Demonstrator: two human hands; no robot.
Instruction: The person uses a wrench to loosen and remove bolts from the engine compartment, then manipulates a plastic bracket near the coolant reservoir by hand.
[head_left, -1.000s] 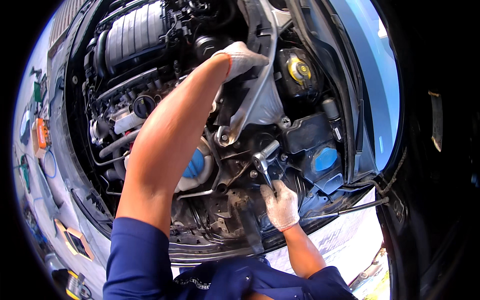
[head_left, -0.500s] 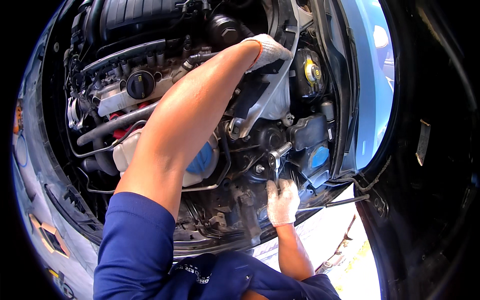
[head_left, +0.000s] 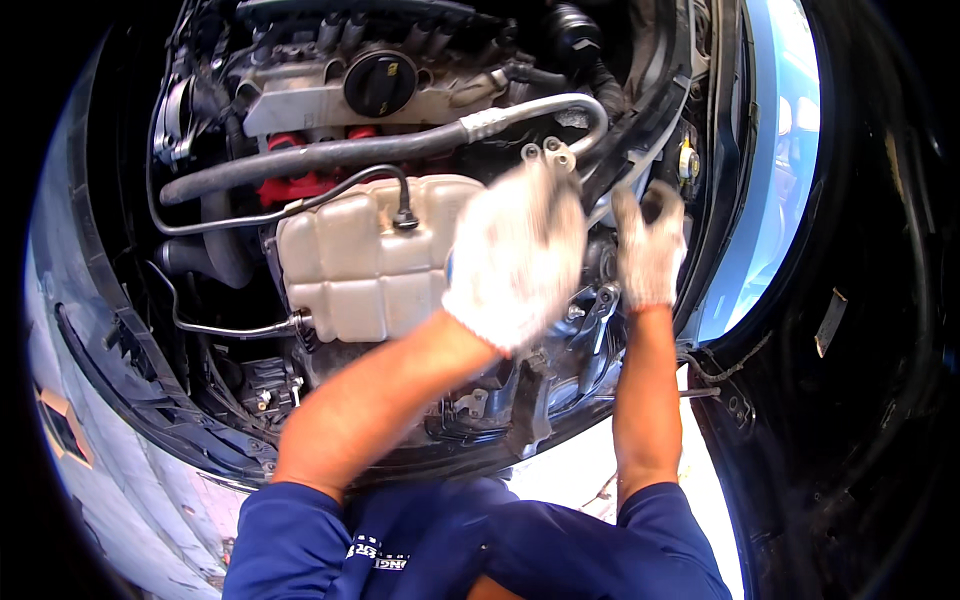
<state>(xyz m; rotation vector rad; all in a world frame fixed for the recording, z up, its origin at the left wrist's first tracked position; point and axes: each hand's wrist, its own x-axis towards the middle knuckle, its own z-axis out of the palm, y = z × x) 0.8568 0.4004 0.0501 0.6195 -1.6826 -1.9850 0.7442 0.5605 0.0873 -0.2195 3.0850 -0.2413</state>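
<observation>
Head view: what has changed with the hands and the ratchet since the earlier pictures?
The right hand has let go of the silver ratchet and moved forward past it, toward the metal rail. The left hand has drawn back from that rail to the right end of the pale reservoir; it is blurred. The ratchet stays about where it was; the reservoir and round black cap are unmoved.

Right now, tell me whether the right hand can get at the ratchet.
Probably yes: the right hand looks open, and the ratchet shows uncovered just below and left of it in the picture, though depth is hard to judge.
</observation>
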